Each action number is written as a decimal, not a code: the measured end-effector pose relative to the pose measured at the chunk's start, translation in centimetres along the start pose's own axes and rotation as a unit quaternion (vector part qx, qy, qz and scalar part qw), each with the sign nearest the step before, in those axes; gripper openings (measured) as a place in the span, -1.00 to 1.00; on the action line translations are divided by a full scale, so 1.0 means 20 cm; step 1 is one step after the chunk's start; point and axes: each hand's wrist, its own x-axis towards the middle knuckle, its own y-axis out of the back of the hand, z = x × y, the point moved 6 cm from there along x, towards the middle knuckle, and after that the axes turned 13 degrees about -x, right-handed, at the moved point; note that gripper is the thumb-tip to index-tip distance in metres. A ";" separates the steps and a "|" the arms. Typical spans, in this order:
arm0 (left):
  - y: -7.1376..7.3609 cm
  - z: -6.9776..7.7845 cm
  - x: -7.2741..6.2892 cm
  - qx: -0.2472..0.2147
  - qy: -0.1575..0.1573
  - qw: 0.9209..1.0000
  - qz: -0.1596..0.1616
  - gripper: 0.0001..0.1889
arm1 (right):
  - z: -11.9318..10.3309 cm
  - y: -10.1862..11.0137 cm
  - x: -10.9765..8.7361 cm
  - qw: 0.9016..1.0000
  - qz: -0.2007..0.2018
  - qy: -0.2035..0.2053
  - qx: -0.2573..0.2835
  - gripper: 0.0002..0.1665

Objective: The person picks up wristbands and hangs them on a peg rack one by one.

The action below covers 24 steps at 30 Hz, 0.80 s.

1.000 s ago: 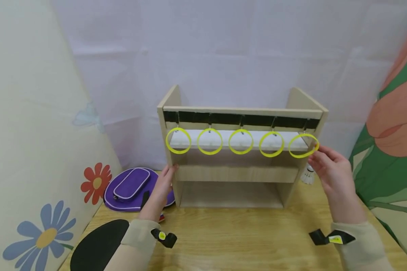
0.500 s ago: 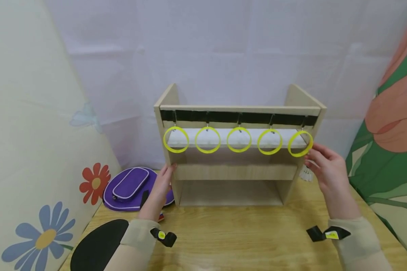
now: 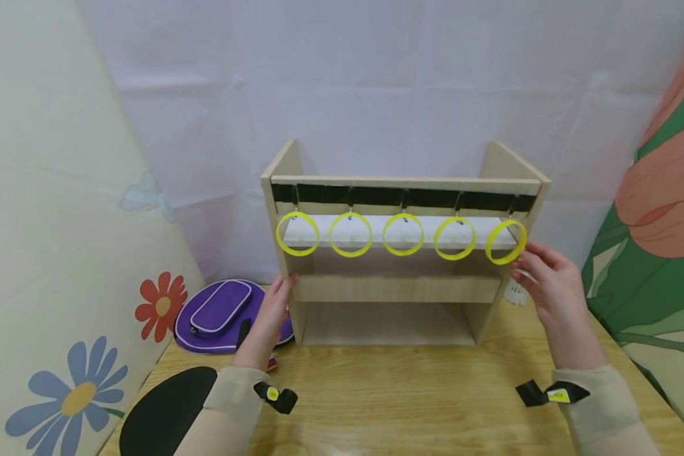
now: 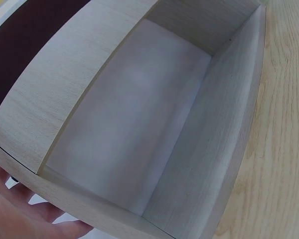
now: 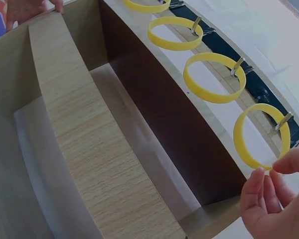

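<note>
A pale wooden shelf unit (image 3: 396, 290) stands on the table with several thin yellow rings (image 3: 403, 253) hanging in a row from metal hooks on its black strip (image 3: 433, 197). At its left side, my left hand (image 3: 270, 316) holds the side panel's edge, the thumb at the front and the fingers along the outer face in the left wrist view. My right hand (image 3: 555, 288) is at the rightmost ring (image 5: 237, 135), pinching its lower rim between thumb and fingertips. That ring hangs on its hook (image 5: 284, 121), slightly turned.
A purple case (image 3: 228, 316) with white piping lies left of the unit. Nearer is a black rounded shape (image 3: 168, 411). A shuttlecock (image 3: 515, 292) stands behind my right hand. White cloth (image 3: 376, 82) hangs behind, with flower-printed walls on both sides.
The rightmost ring, earlier stretched sideways towards my right hand, now hangs rounder, and that hand has moved slightly left and down. My left hand has stayed at the panel.
</note>
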 end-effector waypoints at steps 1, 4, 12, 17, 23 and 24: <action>0.00 0.00 0.00 0.000 0.000 1.000 0.002 -0.46 | 0.00 0.00 0.00 1.000 -0.001 -0.001 -0.001 -0.88; 0.01 0.00 0.00 0.003 -0.003 1.000 0.008 -0.47 | 0.02 0.01 0.00 1.000 -0.006 -0.006 -0.004 -0.87; -0.01 -0.02 0.02 0.008 -0.003 1.000 0.006 -0.49 | 0.09 0.07 -0.03 0.999 0.002 -0.028 -0.026 -0.83; -0.02 -0.02 0.03 0.007 -0.001 1.000 -0.004 -0.51 | 0.16 0.07 -0.05 0.999 -0.008 -0.029 -0.039 -0.76; 0.02 0.00 0.01 0.017 -0.011 1.000 -0.011 -0.49 | 0.24 0.00 -0.08 0.994 -0.028 -0.022 -0.098 -0.73; 0.02 0.00 0.00 0.022 -0.012 1.000 -0.015 -0.48 | 0.25 -0.01 -0.08 0.992 -0.032 -0.022 -0.119 -0.76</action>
